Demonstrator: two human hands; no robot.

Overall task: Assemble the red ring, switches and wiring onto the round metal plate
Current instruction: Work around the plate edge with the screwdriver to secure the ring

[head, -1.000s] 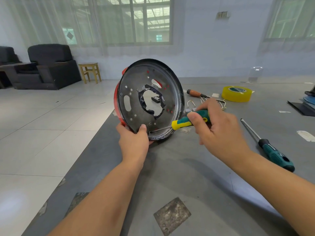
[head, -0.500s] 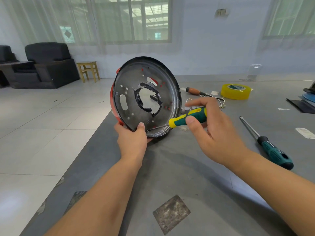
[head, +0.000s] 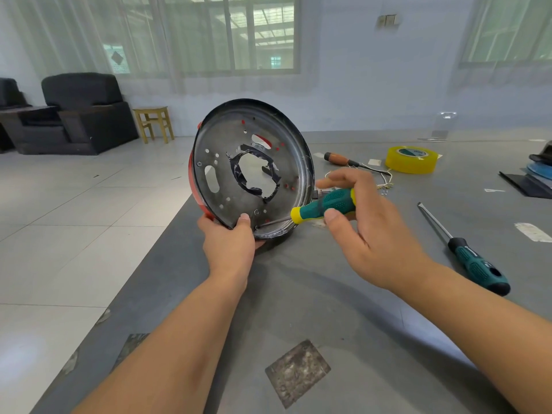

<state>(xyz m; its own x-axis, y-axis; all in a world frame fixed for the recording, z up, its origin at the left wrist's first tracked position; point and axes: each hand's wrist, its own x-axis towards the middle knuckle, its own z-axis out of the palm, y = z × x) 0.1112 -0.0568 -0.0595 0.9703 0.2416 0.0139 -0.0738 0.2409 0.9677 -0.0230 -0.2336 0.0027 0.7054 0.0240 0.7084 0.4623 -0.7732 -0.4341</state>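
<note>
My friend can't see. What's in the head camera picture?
The left hand holds a round metal plate on edge on a grey table, while the right hand drives a green-and-yellow screwdriver into its lower rim.

red ring [head: 191, 186] mostly hidden behind the round metal plate [head: 239, 201]; dark stack [head: 534, 174] cut off, perhaps books

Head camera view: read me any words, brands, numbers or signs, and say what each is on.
No text can be read here.
Yellow tape roll: print on its top face, too blurred.
Green-handled screwdriver lying on the grey table: pale mark on the handle, too small.
Window sign: dark diamond, no legible words.
</note>
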